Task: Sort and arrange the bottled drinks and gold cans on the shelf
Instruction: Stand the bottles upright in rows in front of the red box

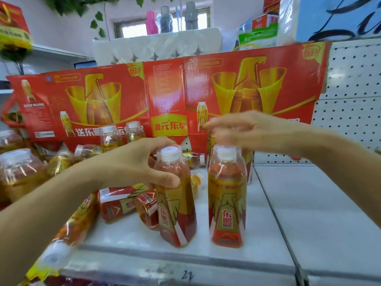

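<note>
Red-and-gold tilted bottle point(175, 195) at frame centre: our left hand point(142, 162) grips its shoulder; our right hand point(253, 131) hovers spread above the upright bottle point(227, 199).

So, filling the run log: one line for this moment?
left hand grips tilted bottle | right hand open above upright bottle | other bottles lying on shelf

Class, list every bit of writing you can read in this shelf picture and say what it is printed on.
"壹元乐享": gold panel on the red cardboard sheet.
"送东鹏": the same sheet, lower left.
"东鹏": label of the upright bottle.
"27", handwritten: shelf edge.
Fine print on the sheet and other bottles: too blurred.
</note>
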The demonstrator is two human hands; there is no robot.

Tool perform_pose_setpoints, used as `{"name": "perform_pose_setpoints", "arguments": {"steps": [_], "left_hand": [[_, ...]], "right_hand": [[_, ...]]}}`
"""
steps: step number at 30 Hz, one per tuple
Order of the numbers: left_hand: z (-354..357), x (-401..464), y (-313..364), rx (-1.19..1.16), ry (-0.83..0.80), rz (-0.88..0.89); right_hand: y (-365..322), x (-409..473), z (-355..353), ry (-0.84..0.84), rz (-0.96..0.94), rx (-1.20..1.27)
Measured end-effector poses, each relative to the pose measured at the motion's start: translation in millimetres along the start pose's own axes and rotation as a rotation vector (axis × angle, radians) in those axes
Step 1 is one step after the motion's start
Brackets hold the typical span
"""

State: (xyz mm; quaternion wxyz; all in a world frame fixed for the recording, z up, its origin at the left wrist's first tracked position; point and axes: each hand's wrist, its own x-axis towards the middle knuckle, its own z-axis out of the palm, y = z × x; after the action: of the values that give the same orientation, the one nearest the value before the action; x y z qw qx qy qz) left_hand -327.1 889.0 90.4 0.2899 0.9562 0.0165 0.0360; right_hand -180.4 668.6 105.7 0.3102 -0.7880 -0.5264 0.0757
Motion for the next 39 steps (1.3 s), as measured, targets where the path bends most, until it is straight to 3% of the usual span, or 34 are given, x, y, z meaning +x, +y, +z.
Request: {"name": "perform_pose_setpoints", "arguments": {"steps": [2, 8, 18, 20, 23, 26, 31, 34, 39], "left_hand": [[3, 6, -3, -0.052, 0.023, 0.004], [29, 41, 8, -0.106, 0.146, 0.004], [43, 108, 22, -0.010, 0.145, -0.017], [39, 105, 16, 0.089, 0.091, -0.076], [46, 93, -1, 0.323, 0.033, -0.239], [74, 87, -22, 0.624, 0.003, -0.339], [94, 92, -29, 1.000, 0.079, -0.330], [94, 90, -29, 1.040, 0.102, -0.322], [83, 75, -31, 0.880, 0.198, -0.374]], "right_hand": [[-7, -11, 9, -0.164, 0.036, -0.205], [20, -12, 15, 0.119, 0.131, -0.273], [71, 17, -4, 0.214, 0.180, -0.305], [75, 18, -4, 0.195, 0.192, -0.301], [76, 21, -1, 0.241, 0.210, -0.488], [63, 25, 4, 0.328, 0.059, -0.578], [51, 36, 17, 0.176, -0.110, -0.713], [52, 39, 22, 0.203, -0.106, -0.737], [53, 41, 23, 0.227, -0.096, -0.732]]}}
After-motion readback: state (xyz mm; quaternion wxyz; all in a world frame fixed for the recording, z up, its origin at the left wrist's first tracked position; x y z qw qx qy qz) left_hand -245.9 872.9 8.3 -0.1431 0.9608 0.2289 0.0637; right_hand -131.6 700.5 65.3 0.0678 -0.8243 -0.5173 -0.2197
